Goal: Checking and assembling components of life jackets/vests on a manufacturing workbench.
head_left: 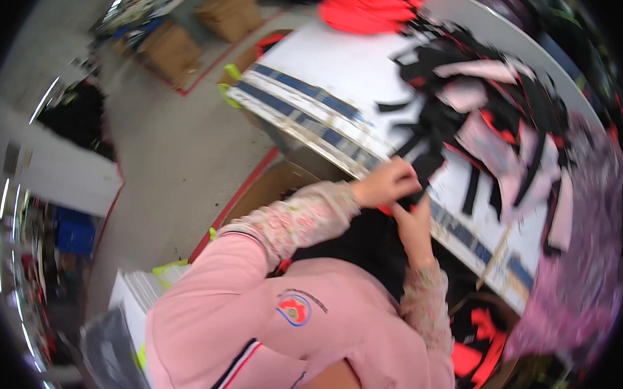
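Note:
At the near edge of the white table (332, 62), my two hands meet over a piece of black fabric (425, 171). My left hand (388, 182) has its fingers bent and closed on the fabric's near end. Just below and to the right, my right hand (414, 224) grips the same end between thumb and fingers. The far part of the fabric reaches over the table toward a loose heap of black straps and pale pink pieces (483, 151). Motion blur hides the fine detail at my fingertips.
Bright red-orange fabric (367, 7) is piled at the table's far side. Purple plastic sheeting (571, 278) hangs over the right end. Below the right edge, a box holds red and black pieces (468, 358). Cardboard boxes (169, 53) stand on the floor at the far left.

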### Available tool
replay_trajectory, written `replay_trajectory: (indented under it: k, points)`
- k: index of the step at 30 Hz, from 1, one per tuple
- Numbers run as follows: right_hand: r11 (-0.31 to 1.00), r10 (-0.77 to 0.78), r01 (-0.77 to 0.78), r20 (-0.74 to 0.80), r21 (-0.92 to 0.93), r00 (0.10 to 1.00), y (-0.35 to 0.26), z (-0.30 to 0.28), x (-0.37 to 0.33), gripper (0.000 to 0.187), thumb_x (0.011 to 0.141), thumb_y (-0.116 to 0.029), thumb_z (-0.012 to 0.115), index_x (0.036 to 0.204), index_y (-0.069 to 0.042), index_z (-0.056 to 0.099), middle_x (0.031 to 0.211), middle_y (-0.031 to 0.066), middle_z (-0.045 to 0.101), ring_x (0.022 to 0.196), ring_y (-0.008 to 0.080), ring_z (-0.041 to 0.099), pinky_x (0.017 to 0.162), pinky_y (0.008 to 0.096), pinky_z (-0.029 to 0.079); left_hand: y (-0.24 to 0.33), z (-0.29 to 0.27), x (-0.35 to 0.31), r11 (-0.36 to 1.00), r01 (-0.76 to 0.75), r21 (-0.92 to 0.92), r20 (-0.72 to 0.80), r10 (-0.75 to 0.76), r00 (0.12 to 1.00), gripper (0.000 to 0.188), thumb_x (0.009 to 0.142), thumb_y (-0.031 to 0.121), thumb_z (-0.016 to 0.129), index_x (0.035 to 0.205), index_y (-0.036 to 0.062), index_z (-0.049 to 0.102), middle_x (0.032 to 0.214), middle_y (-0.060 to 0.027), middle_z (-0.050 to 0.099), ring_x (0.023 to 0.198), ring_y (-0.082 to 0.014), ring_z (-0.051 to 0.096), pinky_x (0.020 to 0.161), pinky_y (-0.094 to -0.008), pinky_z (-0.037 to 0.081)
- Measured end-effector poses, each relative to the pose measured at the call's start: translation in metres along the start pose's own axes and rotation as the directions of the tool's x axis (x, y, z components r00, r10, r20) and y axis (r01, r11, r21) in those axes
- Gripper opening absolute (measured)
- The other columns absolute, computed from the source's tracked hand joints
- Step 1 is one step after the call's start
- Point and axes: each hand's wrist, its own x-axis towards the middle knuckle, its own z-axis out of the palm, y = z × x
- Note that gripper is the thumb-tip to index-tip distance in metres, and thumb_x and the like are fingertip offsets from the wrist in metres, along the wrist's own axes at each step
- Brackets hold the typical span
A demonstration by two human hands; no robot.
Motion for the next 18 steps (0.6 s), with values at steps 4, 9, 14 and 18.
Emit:
replay_trajectory:
  k: [4,9,14,18]
  points:
    - [0.998,0.058,-0.057,-0.007,0.034,0.998,0.005,-0.009,-0.001,0.052,0.074,-0.002,0.066,0.122,0.002,0.046,0.115,0.0119,0.054,0.105,0.0204,0.054,0.09,0.0315,0.043,0.0,0.017,-0.006,0.998,-0.018,0.064,-0.167,0.028,0.986,0.022,0.083,0.026,0.062,0.081,0.0051,0.054,0.083,-0.0125,0.053,0.082,-0.0287,0.053,0.072,-0.0368,0.041]
    - [0.927,0.316,-0.325,0.08,0.185,0.945,-0.021,-0.007,-0.003,0.044,0.08,-0.002,0.059,0.12,-0.007,0.042,0.091,0.0086,0.058,0.057,0.0165,0.058,0.045,0.027,0.048,0.013,0.013,-0.006,0.99,0.126,-0.065,-0.178,-0.136,0.975,0.024,0.087,0.027,0.057,0.083,0.0047,0.051,0.077,-0.015,0.058,0.073,-0.0329,0.057,0.064,-0.04,0.043]
    - [0.87,0.392,-0.405,0.103,0.281,0.914,-0.018,0.001,-0.005,0.04,0.083,-0.003,0.058,0.119,-0.009,0.042,0.086,0.0084,0.057,0.054,0.0174,0.058,0.046,0.0281,0.049,0.006,0.005,-0.001,0.996,0.082,0.038,-0.089,-0.079,0.993,0.033,0.078,0.037,0.064,0.082,0.0048,0.059,0.073,-0.0153,0.062,0.07,-0.0327,0.06,0.062,-0.0392,0.044]
    - [0.86,0.407,-0.415,0.09,0.296,0.909,-0.01,0.007,-0.005,0.035,0.085,-0.005,0.057,0.116,-0.009,0.043,0.085,0.0078,0.058,0.053,0.0162,0.057,0.045,0.028,0.048,-0.006,0.009,0.008,0.999,0.009,0.037,-0.229,0.0,0.973,0.028,0.074,0.034,0.067,0.075,0.0061,0.061,0.068,-0.0137,0.061,0.065,-0.0314,0.06,0.059,-0.0384,0.044]
